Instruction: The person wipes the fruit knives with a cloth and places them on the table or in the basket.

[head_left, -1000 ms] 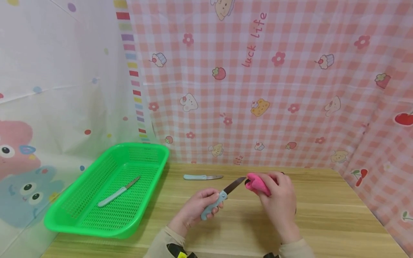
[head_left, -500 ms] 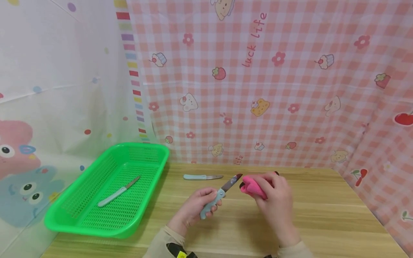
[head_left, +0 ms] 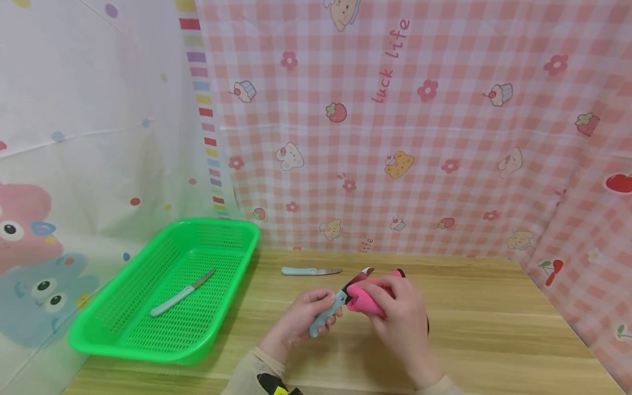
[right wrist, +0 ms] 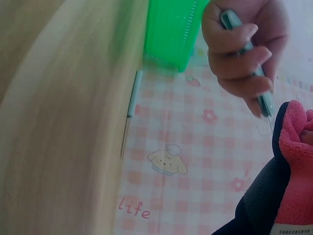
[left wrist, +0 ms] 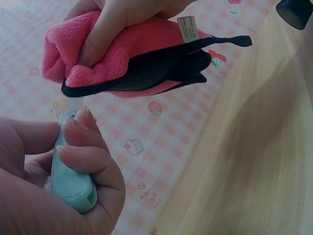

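Note:
My left hand (head_left: 302, 317) grips the pale blue handle of a folding knife (head_left: 323, 317), its blade pointing up and to the right. In my right hand (head_left: 402, 315) is a pink cloth (head_left: 364, 299) with black edging, folded over the blade near the handle. The blade's tip shows above the cloth; its middle is covered. In the left wrist view, the cloth (left wrist: 142, 46) sits just above the handle (left wrist: 71, 171), its dark underside and a white label visible. Behind the hands, a second knife (head_left: 310, 271) lies on the wooden table.
At the left stands a green plastic basket (head_left: 242, 285) with slotted sides, a third blue-handled knife (head_left: 180, 300) lying inside. The wooden table (head_left: 503, 329) ends at a pink checked curtain (head_left: 434, 131) behind and a white printed one (head_left: 99, 109) on the left.
My right hand has moved left and slightly down with the cloth, from beyond the blade's tip onto the blade near the handle. My left hand and its knife stay nearly in place.

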Action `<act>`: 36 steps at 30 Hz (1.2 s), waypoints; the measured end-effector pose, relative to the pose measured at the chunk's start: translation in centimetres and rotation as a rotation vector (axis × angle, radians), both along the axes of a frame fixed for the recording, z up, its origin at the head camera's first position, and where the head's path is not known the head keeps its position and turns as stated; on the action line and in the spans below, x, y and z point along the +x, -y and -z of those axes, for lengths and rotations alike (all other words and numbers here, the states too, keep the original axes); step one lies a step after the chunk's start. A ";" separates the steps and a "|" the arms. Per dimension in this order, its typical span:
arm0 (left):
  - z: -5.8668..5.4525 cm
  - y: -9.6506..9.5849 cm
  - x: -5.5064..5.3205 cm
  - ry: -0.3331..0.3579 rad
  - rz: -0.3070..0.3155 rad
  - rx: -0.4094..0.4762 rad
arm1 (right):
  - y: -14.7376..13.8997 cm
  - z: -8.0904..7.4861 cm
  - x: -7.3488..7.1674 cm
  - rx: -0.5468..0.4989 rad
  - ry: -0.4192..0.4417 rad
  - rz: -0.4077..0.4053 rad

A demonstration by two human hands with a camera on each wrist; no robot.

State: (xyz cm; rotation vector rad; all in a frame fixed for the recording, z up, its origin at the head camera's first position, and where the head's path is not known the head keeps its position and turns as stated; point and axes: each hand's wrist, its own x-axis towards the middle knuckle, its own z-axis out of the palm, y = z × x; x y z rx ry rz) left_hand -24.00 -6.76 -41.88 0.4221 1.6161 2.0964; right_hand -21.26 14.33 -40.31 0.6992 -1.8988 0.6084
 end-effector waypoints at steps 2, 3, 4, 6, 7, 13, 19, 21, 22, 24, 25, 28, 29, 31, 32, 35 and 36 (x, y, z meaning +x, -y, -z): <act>-0.1 -0.1 0.1 -0.005 0.001 -0.002 | 0.2 0.2 0.1 0.005 0.010 0.004; 0.0 -0.1 0.1 -0.008 0.003 -0.001 | 0.3 0.3 0.1 0.005 0.009 0.002; 0.0 -0.2 0.1 -0.012 0.004 0.000 | 0.4 0.3 0.1 0.004 0.012 0.001; 0.0 -0.2 0.2 -0.017 0.010 0.006 | 0.6 0.4 0.1 0.002 0.009 0.000; 0.1 -0.2 0.2 -0.021 0.015 0.009 | 0.6 0.5 0.1 0.002 0.003 -0.002; 0.2 -0.4 0.2 -0.018 0.028 0.003 | 0.9 0.8 -0.1 0.014 -0.013 0.008; 0.1 -0.5 0.4 -0.025 0.033 0.000 | 0.8 0.9 0.0 0.032 0.010 0.014; 0.1 -0.6 0.4 -0.032 0.037 0.003 | 0.7 1.0 0.1 0.039 0.023 0.019; 0.1 -0.6 0.4 -0.034 0.039 0.004 | 0.7 1.0 0.1 0.041 0.025 0.021; 0.1 -0.6 0.5 -0.037 0.039 0.005 | 0.7 1.0 0.1 0.043 0.021 0.024; 0.1 -0.6 0.5 -0.039 0.037 0.004 | 0.7 1.0 0.1 0.043 0.016 0.026; 0.1 -0.7 0.5 -0.050 0.035 -0.004 | 0.7 1.0 0.0 0.044 0.008 0.032; 0.1 -0.7 0.5 -0.054 0.036 -0.007 | 0.8 1.0 0.1 0.044 0.008 0.034; 0.1 -0.7 0.5 -0.062 0.038 -0.009 | 0.8 1.0 0.1 0.046 0.010 0.042; 0.1 -0.7 0.5 -0.066 0.039 -0.010 | 0.8 1.0 0.1 0.046 0.013 0.049; 0.1 -0.6 0.5 -0.072 0.044 -0.011 | 0.7 1.0 0.1 0.039 0.016 0.067; 0.1 -0.6 0.5 -0.074 0.047 -0.011 | 0.6 1.0 0.0 0.035 0.018 0.073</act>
